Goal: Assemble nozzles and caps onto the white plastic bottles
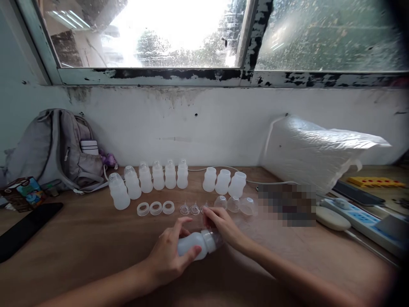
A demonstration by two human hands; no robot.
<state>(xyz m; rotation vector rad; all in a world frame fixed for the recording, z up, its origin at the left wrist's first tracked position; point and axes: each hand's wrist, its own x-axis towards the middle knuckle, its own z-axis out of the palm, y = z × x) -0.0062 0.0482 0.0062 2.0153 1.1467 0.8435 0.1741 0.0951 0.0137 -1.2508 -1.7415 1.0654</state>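
A milky white baby bottle (191, 247) with a ring and a clear cap lies tilted sideways in my left hand (169, 251), its cap end to the right. The thumb is on its near side. My right hand (223, 226) is just beyond the cap, fingers bent together beside the rightmost clear nipple (205, 207); whether they grip it is hidden. Left of it stand two more nipples (189, 209). Three white collar rings (156, 208) lie further left. Three clear dome caps (234, 204) sit right of the nipples.
Several capped bottles (146, 178) stand in a row at the back left, and three uncapped bottles (223, 182) at the back right. A backpack (57, 149), black phone (28, 228), foil bag (306, 153) and power strip (364, 221) lie around the table's edges.
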